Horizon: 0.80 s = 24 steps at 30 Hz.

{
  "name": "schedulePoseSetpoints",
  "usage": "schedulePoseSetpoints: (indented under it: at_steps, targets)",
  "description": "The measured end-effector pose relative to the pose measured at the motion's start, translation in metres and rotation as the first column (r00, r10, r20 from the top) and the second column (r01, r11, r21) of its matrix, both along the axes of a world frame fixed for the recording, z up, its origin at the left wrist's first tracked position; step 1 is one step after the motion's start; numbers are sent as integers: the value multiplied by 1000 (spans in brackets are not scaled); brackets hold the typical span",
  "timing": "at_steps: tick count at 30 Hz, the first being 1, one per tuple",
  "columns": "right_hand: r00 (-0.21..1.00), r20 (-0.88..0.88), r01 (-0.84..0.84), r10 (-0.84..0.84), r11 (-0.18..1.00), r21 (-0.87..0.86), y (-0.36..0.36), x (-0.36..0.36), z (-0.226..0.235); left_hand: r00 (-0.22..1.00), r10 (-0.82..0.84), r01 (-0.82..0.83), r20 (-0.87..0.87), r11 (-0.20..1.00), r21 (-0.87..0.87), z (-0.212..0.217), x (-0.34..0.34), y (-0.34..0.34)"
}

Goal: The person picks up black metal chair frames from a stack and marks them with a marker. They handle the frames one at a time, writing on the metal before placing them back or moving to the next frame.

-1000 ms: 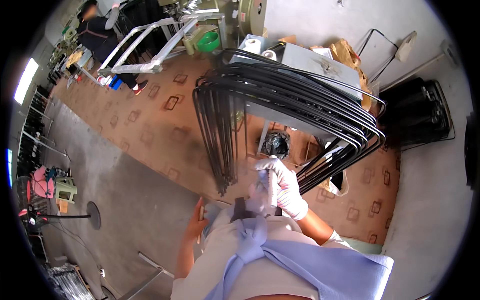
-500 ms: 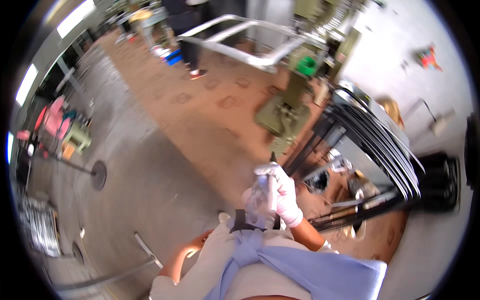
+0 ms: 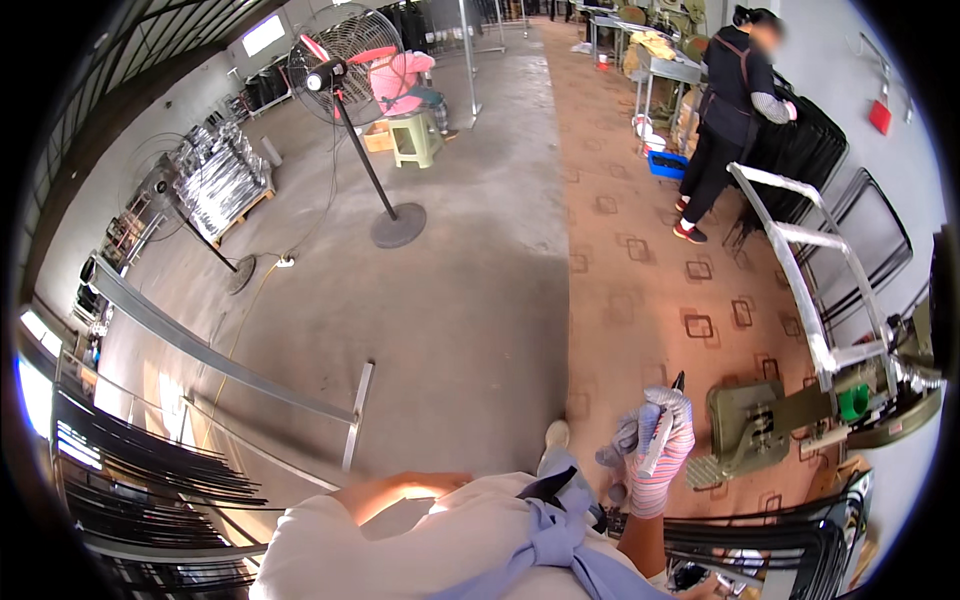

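Fingers of the gloved right hand, lower centre-right, curl tight around a slim white marker-like tool, tip raised as if kept ready. Left hand's fingers lie tucked at the waist; whether spread or closed, I cannot tell.

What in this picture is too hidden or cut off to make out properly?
- Left hand, head view: only the bare forearm shows; the pale clothing covers the hand.
- Slim tool in the gloved right hand: its lower end is hidden inside the grip.
- Black metal frames: cut off by the lower right rim.
- Distant benches: too small.
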State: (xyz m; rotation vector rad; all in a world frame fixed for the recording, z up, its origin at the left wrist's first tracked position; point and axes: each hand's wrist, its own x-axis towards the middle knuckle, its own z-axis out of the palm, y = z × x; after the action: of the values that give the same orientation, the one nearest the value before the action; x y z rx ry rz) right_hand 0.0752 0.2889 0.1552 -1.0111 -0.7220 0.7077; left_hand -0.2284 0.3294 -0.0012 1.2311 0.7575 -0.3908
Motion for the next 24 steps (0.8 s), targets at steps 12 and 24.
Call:
schedulePoseSetpoints:
  at_steps: [12, 24]
  targets:
    - [985, -142, -85, 95, 993, 77, 218, 86, 5, 910, -46, 10, -411, 996, -90, -58, 80, 191]
    - [953, -198, -231, 230, 973, 21, 417, 146, 12, 944, 220, -101, -244, 901, 422, -24, 127, 334]
